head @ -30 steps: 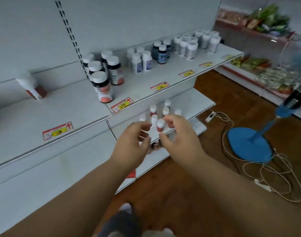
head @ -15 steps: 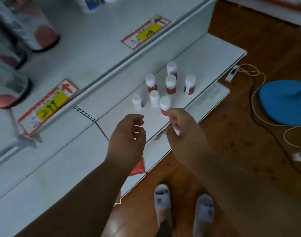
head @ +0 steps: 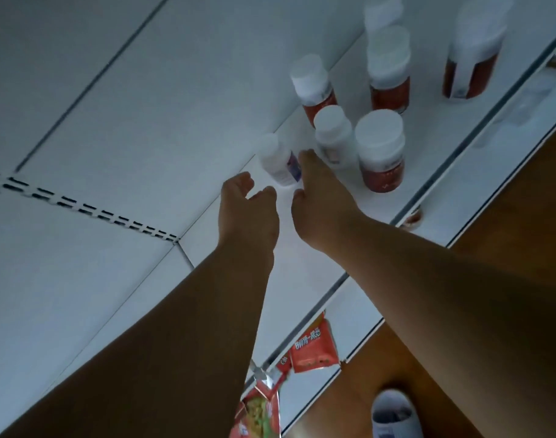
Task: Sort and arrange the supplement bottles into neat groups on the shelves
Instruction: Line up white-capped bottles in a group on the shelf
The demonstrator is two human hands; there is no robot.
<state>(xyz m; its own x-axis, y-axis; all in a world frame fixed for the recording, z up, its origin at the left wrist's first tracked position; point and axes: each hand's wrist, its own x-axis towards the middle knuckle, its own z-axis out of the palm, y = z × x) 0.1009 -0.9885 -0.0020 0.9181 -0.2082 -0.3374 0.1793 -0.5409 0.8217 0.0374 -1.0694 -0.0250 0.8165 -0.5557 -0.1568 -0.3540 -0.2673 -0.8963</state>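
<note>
Several white-capped supplement bottles stand on the low white shelf (head: pixel 302 267). A small white bottle with a purple label (head: pixel 280 161) is nearest my hands. Behind it stand a plain white bottle (head: pixel 333 137) and a red-labelled bottle (head: pixel 381 153); more red-labelled bottles (head: pixel 389 71) stand further back. My left hand (head: pixel 248 210) reaches in just below the small bottle, fingers loosely spread, holding nothing. My right hand (head: pixel 321 197) stretches beside that bottle, its fingertips at the bottle's right side; whether they touch is unclear.
Red snack packets (head: pixel 313 349) lie on the bottom shelf under my arms. A brown bottle (head: pixel 412 218) peeks out below the shelf edge. Wooden floor (head: pixel 507 216) is at the right, with my slippered foot (head: pixel 396 415) at the bottom. The white back panel (head: pixel 112 121) fills the left.
The view has dropped and closed in on the lower shelf. Both hands have moved forward from in front of the shelf edge to the small purple-labelled bottle.
</note>
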